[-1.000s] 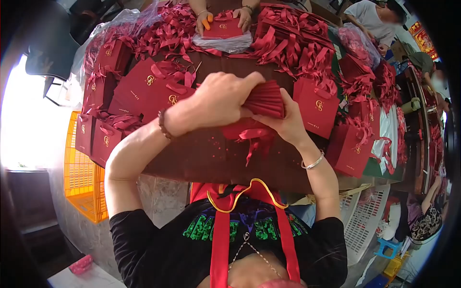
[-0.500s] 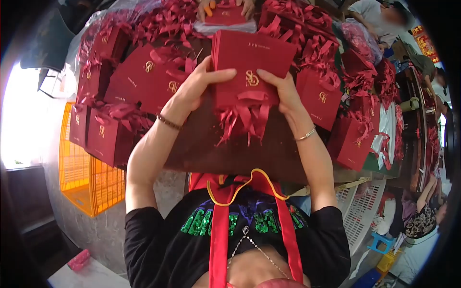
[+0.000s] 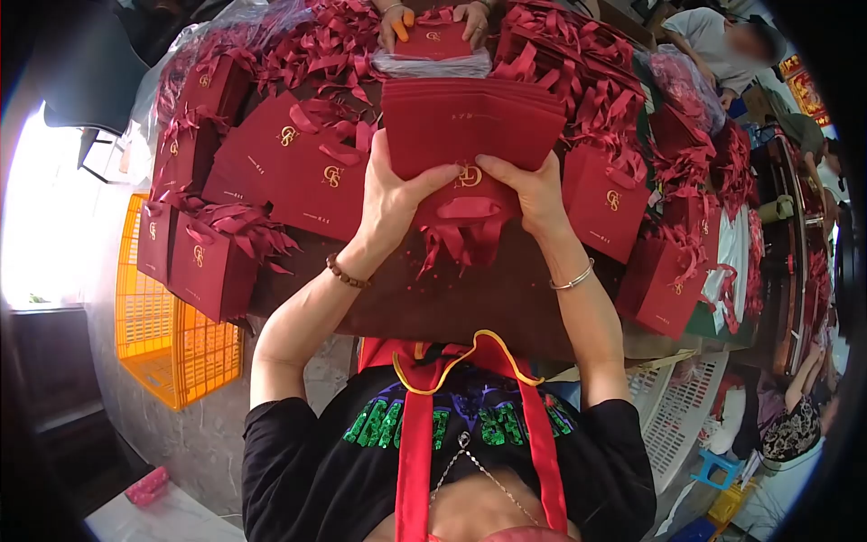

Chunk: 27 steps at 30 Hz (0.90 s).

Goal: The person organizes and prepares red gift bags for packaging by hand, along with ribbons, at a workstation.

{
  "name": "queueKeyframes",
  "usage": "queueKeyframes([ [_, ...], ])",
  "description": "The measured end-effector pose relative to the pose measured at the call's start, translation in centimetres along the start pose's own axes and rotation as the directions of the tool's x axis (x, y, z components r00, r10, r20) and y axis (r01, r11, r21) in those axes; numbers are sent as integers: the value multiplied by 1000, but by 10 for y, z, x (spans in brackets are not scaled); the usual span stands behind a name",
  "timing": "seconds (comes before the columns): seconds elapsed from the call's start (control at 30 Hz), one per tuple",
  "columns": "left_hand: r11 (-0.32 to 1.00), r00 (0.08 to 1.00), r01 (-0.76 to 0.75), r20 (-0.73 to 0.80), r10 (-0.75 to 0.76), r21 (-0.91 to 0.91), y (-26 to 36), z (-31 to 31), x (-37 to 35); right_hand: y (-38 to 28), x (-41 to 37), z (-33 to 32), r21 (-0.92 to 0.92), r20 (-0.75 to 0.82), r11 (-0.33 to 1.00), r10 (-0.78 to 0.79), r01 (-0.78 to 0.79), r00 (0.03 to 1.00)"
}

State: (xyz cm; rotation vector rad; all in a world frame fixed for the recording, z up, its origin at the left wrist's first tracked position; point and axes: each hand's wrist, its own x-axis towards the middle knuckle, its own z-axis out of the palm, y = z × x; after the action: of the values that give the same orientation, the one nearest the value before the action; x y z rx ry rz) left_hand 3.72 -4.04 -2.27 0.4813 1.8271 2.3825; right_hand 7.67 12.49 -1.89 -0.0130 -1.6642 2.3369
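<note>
A stack of red paper bags (image 3: 471, 122) is held up over the dark table, its ribbon handles hanging toward me. My left hand (image 3: 397, 188) grips the stack's left side, thumb on the front face near the gold logo. On the right side my right hand (image 3: 528, 187) holds it the same way, fingers mostly hidden behind. The bags' bottom edges face away from me and look slightly fanned. More red bags with gold logos lie left (image 3: 284, 158) and right (image 3: 607, 197) of my hands.
Across the brown table (image 3: 424, 307), a co-worker's hands (image 3: 395, 25) touch another red bag above clear plastic. Upright bags (image 3: 209, 271) stand at the left corner, others (image 3: 668, 280) at the right. An orange crate (image 3: 172, 334) is at lower left. Another person (image 3: 713, 45) is at upper right.
The stack has tilted, its far edges now spread wider and showing more. My hands have turned with it, and my left wrist has shifted right. The co-worker's hands show more fully.
</note>
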Motion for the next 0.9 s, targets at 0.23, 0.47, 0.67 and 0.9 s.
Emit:
queueKeyframes([
  [0.23, 999, 989, 32, 143, -36, 31, 14, -12, 26, 1, 10, 12, 21, -51, 999, 41, -40, 998],
  [0.47, 973, 969, 228, 108, -223, -40, 13, -43, 57, 9, 44, 17, -3, 118, 966, 258, -260, 959],
  [0.67, 947, 947, 296, -88, -308, -121, 45, -103, 91, 49, 153, -4, -213, 265, 971, 162, -106, 950],
  [0.9, 989, 981, 146, -126, -144, 5, 66, -116, 191, 105, 223, -20, -946, 303, -63, 167, 317, 938],
])
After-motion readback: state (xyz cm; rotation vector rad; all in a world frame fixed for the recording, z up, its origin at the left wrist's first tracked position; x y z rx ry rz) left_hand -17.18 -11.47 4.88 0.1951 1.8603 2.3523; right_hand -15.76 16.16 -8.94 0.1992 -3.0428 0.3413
